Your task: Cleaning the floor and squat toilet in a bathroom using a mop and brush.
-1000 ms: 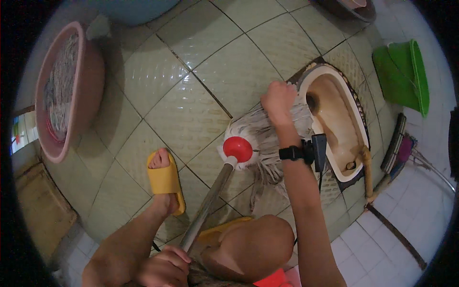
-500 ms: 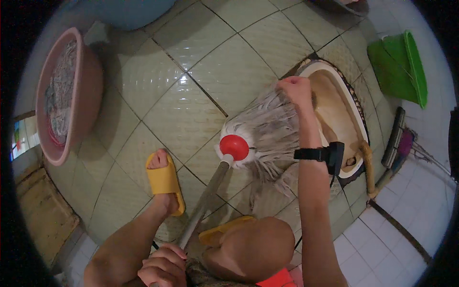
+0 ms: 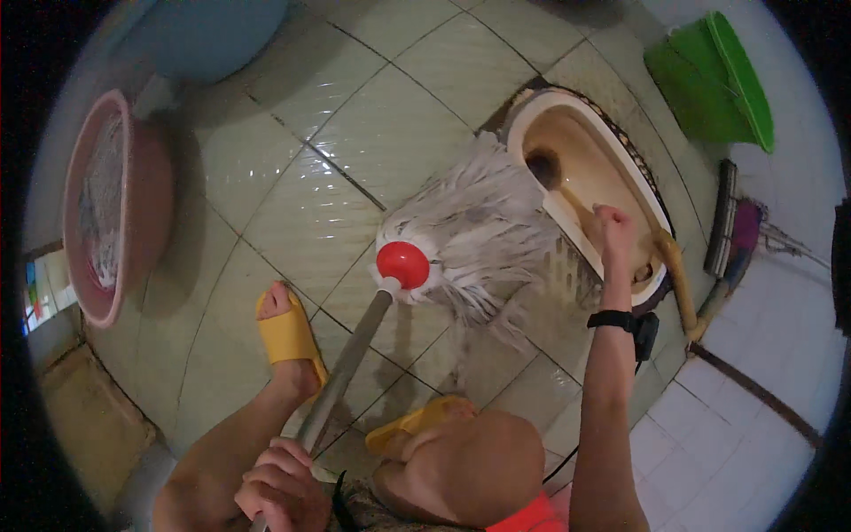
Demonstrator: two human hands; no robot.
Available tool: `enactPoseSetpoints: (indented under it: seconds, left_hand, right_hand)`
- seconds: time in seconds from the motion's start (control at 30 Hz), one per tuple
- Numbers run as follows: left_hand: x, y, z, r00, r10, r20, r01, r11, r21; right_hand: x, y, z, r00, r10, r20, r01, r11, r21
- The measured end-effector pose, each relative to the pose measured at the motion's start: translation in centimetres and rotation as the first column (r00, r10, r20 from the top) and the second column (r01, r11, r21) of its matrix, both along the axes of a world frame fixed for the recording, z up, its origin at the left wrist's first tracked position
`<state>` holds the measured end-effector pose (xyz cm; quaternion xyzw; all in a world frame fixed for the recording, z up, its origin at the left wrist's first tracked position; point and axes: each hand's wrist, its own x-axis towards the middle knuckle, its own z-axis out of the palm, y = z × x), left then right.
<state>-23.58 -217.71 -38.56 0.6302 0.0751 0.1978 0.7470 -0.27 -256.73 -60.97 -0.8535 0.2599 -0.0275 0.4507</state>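
My left hand (image 3: 282, 489) is wrapped round the grey handle of a mop (image 3: 347, 368), low in the view. The mop's red cap (image 3: 403, 265) joins the handle to a head of wet, greyish-white strands (image 3: 483, 226). These strands spread over the tiles toward the squat toilet (image 3: 589, 164) and touch its near rim. My right hand (image 3: 614, 229), with a black band on its wrist, hovers over the toilet bowl, apart from the mop. Its fingers are closed; whatever they might hold is too small or hidden to make out.
A pink basin (image 3: 146, 213) with soaked cloth stands at the left, near a blue tub (image 3: 208, 40). A green bucket (image 3: 705, 84) and a sponge mop (image 3: 725, 222) are by the right wall. A brown pipe (image 3: 681, 284) edges the toilet. Wet tiles lie under my yellow slippers (image 3: 288, 335).
My right hand has left the mop strands and moved right and nearer, over the toilet bowl. The left hand keeps its hold on the handle. The whole view has shifted slightly.
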Motion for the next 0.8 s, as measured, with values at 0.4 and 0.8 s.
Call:
enactPoseSetpoints:
  seconds: [0.4, 0.8]
  left_hand:
    - [0.3, -1.3, 0.6, 1.000, 0.000, -0.011, 0.001, 0.997, 0.082]
    - [-0.5, -0.9, 0.2, 0.999, -0.027, 0.030, 0.027, 1.000, -0.001]
  right_hand:
    - [-7.2, -5.6, -8.3, 0.996, 0.067, -0.057, -0.084, 0.914, -0.397]
    - [-9.9, -4.5, -4.2, 0.983, 0.180, -0.017, -0.154, 0.781, -0.606]
